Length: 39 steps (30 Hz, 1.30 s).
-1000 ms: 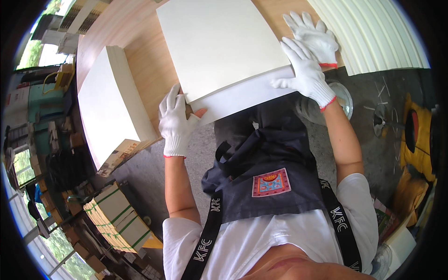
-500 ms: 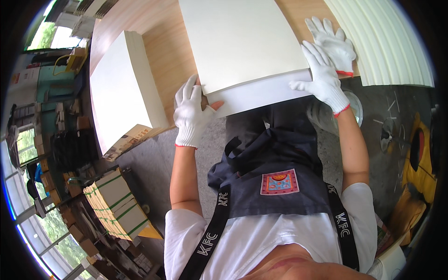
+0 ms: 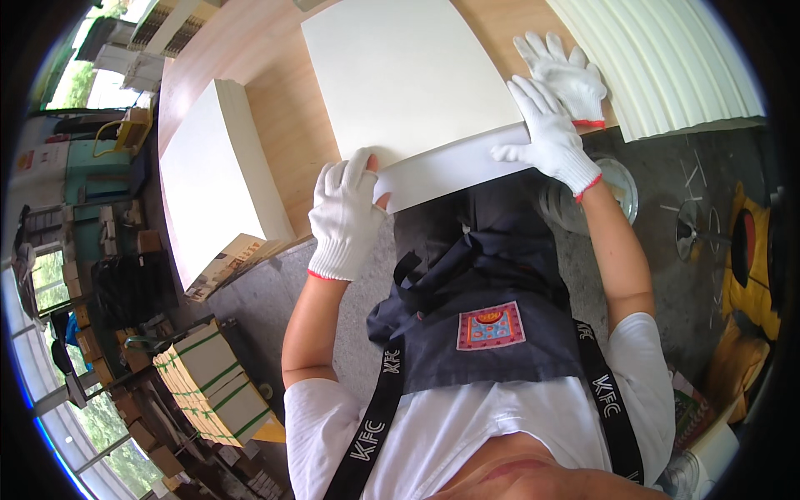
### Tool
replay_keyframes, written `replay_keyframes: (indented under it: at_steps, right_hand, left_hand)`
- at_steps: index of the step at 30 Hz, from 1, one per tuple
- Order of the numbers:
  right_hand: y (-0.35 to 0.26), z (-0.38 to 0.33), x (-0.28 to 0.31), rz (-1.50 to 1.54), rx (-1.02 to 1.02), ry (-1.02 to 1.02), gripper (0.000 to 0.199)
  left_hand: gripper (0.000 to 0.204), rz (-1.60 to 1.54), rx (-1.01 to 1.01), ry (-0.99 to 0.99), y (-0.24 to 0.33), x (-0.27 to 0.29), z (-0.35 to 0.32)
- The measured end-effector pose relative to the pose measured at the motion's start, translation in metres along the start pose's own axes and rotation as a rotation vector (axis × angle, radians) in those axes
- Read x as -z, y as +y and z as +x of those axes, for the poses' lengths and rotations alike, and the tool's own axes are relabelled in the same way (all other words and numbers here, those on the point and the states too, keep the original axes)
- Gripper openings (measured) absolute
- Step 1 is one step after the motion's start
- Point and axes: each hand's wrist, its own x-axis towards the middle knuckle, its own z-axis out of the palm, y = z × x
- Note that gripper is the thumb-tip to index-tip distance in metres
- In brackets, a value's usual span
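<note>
Touching white rectangular sheet [image 3: 408,79]: white-gloved left hand [image 3: 344,200], fingers half-curled at corner, grip unclear; white-gloved right hand [image 3: 547,142], fingers spread wide, gripping nothing.

On the wooden table [image 3: 292,133], a cover sheet [image 3: 408,75] is lying straight before the person, with a paper strip [image 3: 454,169] running along its near edge. The left hand [image 3: 342,204] is resting at the near left corner, the right hand [image 3: 550,142] at the near right one. Just beyond the right hand, a spare glove [image 3: 557,68] is lying between that sheet and a layered pile [image 3: 658,67] farther right. Over leftward, a sheet stack [image 3: 212,183] is sitting apart; strapped bundles [image 3: 212,383] are standing off the table, left of the person.
</note>
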Motion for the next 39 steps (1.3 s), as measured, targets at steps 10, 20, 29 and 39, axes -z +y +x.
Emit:
replay_keyframes:
  at_steps: [10,20,29,39]
  right_hand:
    - [-0.026,0.026,0.030,0.009,0.294,-0.032,0.035]
    - [-0.046,0.062,0.057,-0.044,0.214,-0.442,0.062]
    - [-0.035,0.085,0.061,0.053,0.114,-0.594,0.045]
    - [-0.017,0.078,0.036,0.460,0.058,-0.451,0.024]
  left_hand:
    - [0.080,-0.085,0.004,-0.093,0.006,0.009,0.015]
    - [0.017,0.139,-0.103,-0.170,0.012,0.014,0.024]
    - [0.015,-0.313,0.229,-0.299,-0.033,0.012,0.067]
    - [0.010,-0.577,0.458,-0.433,-0.048,0.001,0.073]
